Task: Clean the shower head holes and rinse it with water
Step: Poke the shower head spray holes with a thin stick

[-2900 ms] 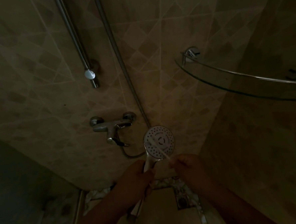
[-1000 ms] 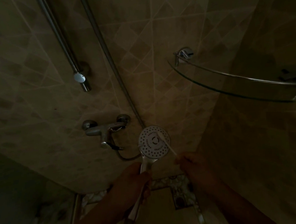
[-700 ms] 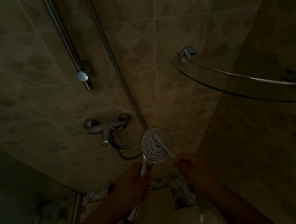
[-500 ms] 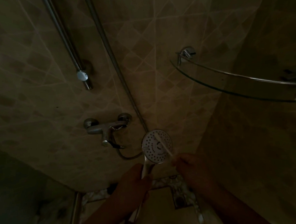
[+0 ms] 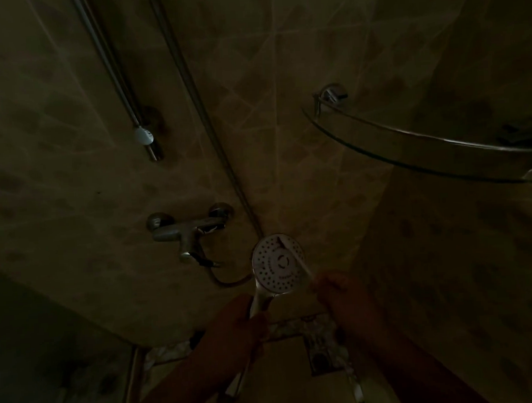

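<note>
A: What do I count?

B: From my feed, one shower head (image 5: 277, 264) at lower centre, face toward me. My left hand (image 5: 235, 324) is wrapped around its handle; my right hand (image 5: 334, 293) pinches one thin white stick (image 5: 294, 257) lying across the holes, tip near the upper rim.

A: Edges?

B: One mixer tap (image 5: 189, 234) just to the left, one glass corner shelf (image 5: 411, 149) at upper right, well apart. Bare tiled wall (image 5: 282, 75) lies between them.

single head-worn view, looking forward and down, close over both hands, facing tiled shower wall (image 5: 282, 75)
</note>
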